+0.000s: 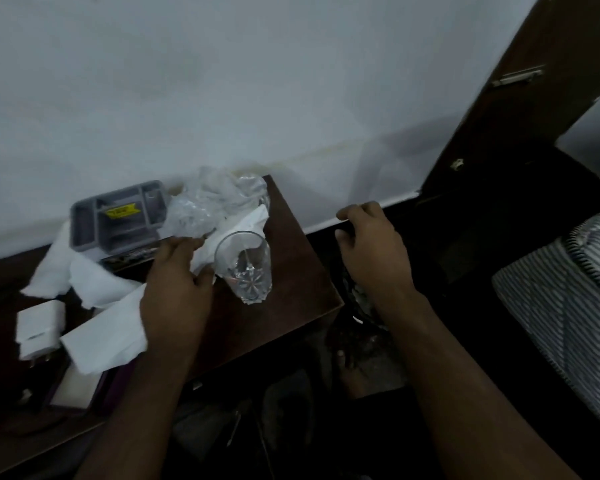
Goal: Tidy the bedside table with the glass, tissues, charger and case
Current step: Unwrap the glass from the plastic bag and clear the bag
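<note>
A clear drinking glass [246,268] stands on the dark brown bedside table [291,299]. My left hand [177,285] reaches beside it and pinches a crumpled clear plastic wrapper [208,206] lying over white tissues [101,327]. More tissues [63,271] spread to the left. A white charger [39,330] lies at the table's left. A dark case with a pale inside [77,389] sits near the front edge. My right hand [371,244] hovers off the table's right side, fingers loosely curled, holding nothing.
A grey compartment organiser [118,220] with a yellow label stands against the white wall [257,98]. A striped mattress [568,306] lies at the right. A dark wooden frame [520,98] rises at the upper right. The dark floor shows below, with a bare foot [350,372].
</note>
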`<state>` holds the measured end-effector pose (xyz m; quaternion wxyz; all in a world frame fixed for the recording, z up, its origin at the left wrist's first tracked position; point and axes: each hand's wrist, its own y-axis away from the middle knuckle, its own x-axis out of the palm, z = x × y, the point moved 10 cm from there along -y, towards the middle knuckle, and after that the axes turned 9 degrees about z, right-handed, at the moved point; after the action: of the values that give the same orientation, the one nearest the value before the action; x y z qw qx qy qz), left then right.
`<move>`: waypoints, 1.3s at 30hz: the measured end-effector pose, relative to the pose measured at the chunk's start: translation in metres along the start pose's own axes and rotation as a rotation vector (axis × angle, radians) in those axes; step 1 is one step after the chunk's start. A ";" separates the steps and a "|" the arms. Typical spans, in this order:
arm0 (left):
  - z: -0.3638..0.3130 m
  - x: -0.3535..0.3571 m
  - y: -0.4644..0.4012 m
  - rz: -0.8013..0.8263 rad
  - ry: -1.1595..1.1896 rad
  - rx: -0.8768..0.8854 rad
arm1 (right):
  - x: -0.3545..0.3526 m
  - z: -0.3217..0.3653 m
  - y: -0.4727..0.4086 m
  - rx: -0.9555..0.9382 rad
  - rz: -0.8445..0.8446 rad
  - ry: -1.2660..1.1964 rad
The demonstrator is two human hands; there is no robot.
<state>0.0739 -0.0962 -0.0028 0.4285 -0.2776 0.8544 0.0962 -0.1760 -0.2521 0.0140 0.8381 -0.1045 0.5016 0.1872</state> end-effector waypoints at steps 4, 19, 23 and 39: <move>0.007 0.005 0.000 0.038 0.022 0.008 | 0.011 0.024 0.001 -0.059 0.026 -0.019; 0.008 -0.057 0.012 -0.297 0.148 0.065 | 0.020 0.062 -0.004 -0.220 -0.022 -0.074; 0.002 -0.088 0.030 -0.481 0.284 0.228 | 0.003 0.094 0.006 -0.415 -0.163 -0.286; -0.091 -0.041 0.033 -0.303 0.328 0.475 | -0.064 0.024 0.039 -0.295 -0.578 -0.557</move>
<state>0.0134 -0.0895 0.0828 0.3473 -0.3059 0.8595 -0.2168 -0.2004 -0.2212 0.0828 0.9356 -0.3052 0.1740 0.0353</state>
